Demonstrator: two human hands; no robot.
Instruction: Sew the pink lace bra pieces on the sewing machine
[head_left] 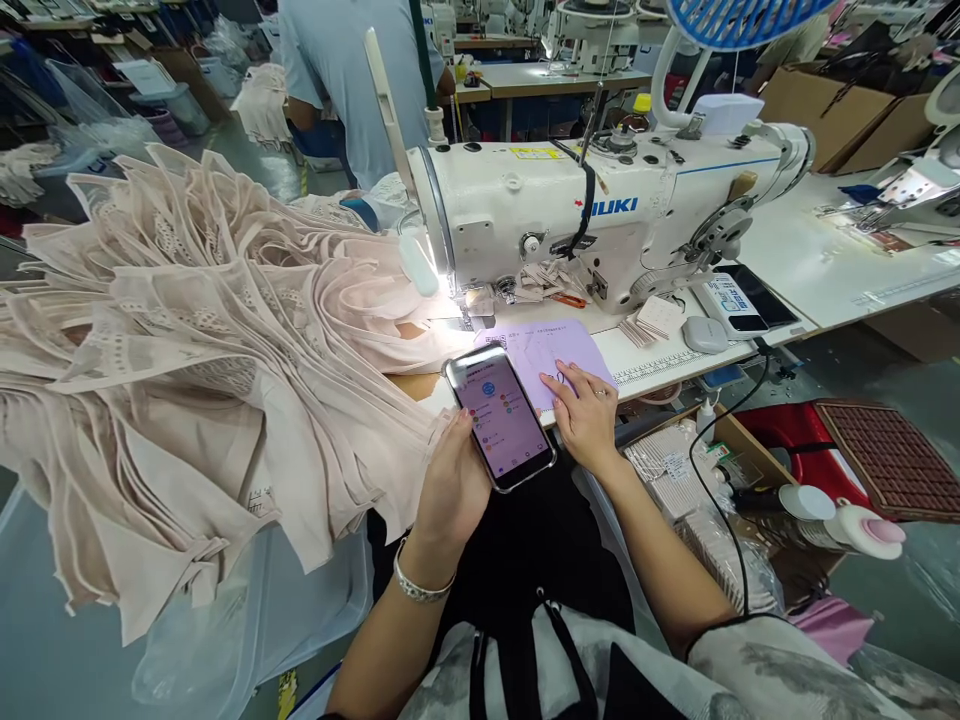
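A smartphone point(501, 420) with its screen lit rests in my left hand point(452, 480), the fingers wrapped round its lower left side. My right hand point(583, 410) lies with fingers apart on a purple sheet of paper point(540, 340) bearing print, near the front edge of the sewing table. Just behind the paper stands a white sewing machine point(517, 200), its lamp shining by the needle. To the left, a large heap of beige garment pieces point(225, 320) with lace parts spreads over the table and hangs down its front.
A small white case point(705, 334), a stack of beige tags point(652, 320) and a dark phone-like slab point(761, 295) lie right of the machine. Below right is an open drawer point(739, 440) of packets and bottles. A plastic bin point(300, 600) stands lower left. Another person point(360, 90) is behind.
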